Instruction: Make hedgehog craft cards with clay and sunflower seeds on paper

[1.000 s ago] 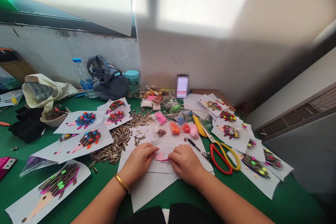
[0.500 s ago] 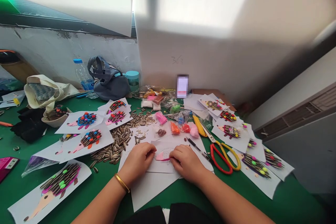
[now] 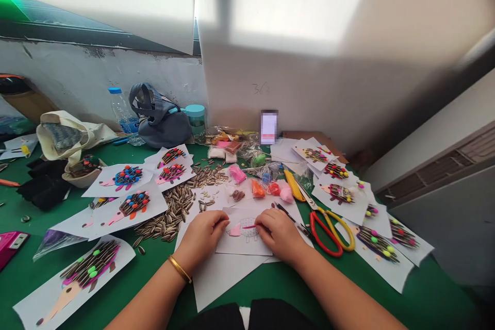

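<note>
A white card (image 3: 235, 246) with a drawn hedgehog lies on white sheets in front of me. Pink clay (image 3: 234, 230) covers the hedgehog's face. My left hand (image 3: 207, 234) rests at the card's left edge, fingers closed on that edge. My right hand (image 3: 279, 232) is over the right part of the drawing, fingertips pinched on a thin dark pink clay strip (image 3: 249, 227) that reaches left over the hedgehog's body. Drawn legs show below the body. Clay lumps, among them an orange one (image 3: 258, 188), lie just beyond the card.
Sunflower seeds (image 3: 174, 214) are heaped left of the sheets. Finished hedgehog cards (image 3: 93, 278) lie on both sides. A black pen (image 3: 286, 212), scissors (image 3: 327, 232) and a yellow cutter (image 3: 294, 185) are at the right. Behind stand a bag (image 3: 162, 126), bottle (image 3: 126, 118) and phone (image 3: 269, 128).
My right hand has moved slightly right and up with the pink strip, which was lower, near the face clay. More of the drawn body and legs now shows.
</note>
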The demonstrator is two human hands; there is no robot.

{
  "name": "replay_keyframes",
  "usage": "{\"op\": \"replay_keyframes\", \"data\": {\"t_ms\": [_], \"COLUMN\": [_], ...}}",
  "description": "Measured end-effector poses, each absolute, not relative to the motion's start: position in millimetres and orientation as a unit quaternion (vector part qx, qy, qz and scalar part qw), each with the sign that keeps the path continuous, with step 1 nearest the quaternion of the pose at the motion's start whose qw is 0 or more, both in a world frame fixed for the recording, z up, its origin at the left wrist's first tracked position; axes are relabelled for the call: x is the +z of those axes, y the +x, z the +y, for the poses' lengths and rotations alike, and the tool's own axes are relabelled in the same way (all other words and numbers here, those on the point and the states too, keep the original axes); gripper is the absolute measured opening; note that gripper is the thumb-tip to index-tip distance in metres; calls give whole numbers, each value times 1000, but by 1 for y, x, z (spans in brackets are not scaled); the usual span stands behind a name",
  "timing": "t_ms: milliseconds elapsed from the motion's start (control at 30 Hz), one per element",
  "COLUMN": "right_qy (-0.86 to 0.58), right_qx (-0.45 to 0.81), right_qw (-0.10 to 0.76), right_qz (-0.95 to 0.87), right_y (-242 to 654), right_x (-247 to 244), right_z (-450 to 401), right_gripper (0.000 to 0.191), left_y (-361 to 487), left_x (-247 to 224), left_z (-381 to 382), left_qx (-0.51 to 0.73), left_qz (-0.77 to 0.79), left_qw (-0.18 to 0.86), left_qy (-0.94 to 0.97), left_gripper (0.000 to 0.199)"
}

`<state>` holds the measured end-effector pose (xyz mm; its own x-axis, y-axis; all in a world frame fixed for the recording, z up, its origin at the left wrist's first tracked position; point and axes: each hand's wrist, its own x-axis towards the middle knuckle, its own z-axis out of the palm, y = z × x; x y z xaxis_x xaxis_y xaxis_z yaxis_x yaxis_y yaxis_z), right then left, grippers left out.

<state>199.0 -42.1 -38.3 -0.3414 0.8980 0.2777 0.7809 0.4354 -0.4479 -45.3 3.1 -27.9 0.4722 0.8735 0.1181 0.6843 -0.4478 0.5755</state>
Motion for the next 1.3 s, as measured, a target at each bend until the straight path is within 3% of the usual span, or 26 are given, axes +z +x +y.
{"op": "replay_keyframes", "data": {"t_ms": [867,1300], "right_qy": [-509,-511], "right_qx": [107,141], "right_qw": [261,277], "right_qz": [-813,-802], "right_y": [199,199], "right_x": [-38,-37], "right_z": [-42,-42], "right_gripper": [11,10], "left_y": [-39,-42], "left_x": [-27,-30], "left_z": [-3,-9], "left_qx": [194,139], "left_qz": [441,397], "left_qw": [222,151], "left_qy": [848,895], "left_gripper": [10,16]}}
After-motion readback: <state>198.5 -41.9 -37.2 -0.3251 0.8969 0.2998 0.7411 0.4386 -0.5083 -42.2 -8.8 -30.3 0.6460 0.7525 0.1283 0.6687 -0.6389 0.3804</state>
